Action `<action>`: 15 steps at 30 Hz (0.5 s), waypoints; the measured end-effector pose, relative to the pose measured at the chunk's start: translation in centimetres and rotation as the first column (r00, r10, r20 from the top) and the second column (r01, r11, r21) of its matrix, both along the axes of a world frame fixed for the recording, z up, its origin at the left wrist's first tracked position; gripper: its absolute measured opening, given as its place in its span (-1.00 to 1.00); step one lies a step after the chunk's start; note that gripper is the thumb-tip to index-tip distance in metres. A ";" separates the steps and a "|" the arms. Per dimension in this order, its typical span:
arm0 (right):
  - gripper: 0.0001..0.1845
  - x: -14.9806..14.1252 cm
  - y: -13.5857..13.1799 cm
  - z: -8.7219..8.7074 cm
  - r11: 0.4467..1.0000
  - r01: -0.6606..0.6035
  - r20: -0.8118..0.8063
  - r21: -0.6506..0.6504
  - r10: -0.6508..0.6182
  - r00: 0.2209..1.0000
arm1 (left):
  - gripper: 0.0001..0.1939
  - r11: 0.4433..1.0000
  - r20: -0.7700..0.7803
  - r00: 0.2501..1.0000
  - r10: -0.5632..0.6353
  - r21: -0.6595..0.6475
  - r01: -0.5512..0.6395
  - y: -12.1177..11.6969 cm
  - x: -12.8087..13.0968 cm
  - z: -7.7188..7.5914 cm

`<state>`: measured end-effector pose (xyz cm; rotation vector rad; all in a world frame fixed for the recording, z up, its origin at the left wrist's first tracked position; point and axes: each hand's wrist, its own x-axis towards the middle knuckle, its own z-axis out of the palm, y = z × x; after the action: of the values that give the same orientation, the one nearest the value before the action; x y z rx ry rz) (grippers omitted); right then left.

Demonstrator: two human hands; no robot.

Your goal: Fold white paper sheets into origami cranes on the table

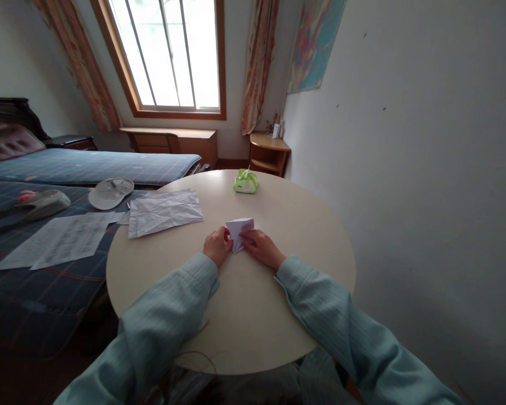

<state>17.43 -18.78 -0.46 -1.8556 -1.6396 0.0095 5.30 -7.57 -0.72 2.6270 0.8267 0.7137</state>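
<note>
A small folded sheet of white paper (239, 227) stands over the middle of the round table (303, 225), between my two hands. My left hand (218, 246) grips its left edge with thumb and fingers pinched together. From the other side, my right hand (262, 247) has its fingers closed on the lower right part of the paper. The fingertips hide some of the folds, and the paper narrows toward its lower end.
Creased white sheets (166, 211) lie at the table's left edge. A green tissue pack (245, 181) sits at the far side. On the bed (88, 287) to the left are printed sheets (63, 239) and a white cap (111, 193). A wall (425, 197) rises at the right.
</note>
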 end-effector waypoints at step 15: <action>-0.75 0.1 0.2 -0.6 0.997 -0.076 0.107 0.027 0.072 0.992 | -0.82 0.989 0.095 0.989 -0.113 -0.090 0.122 -0.6 0.0 0.1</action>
<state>17.56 -18.61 -1.09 -1.7985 -1.7706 -0.0834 5.33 -8.18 -0.61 2.5150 0.6578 0.7353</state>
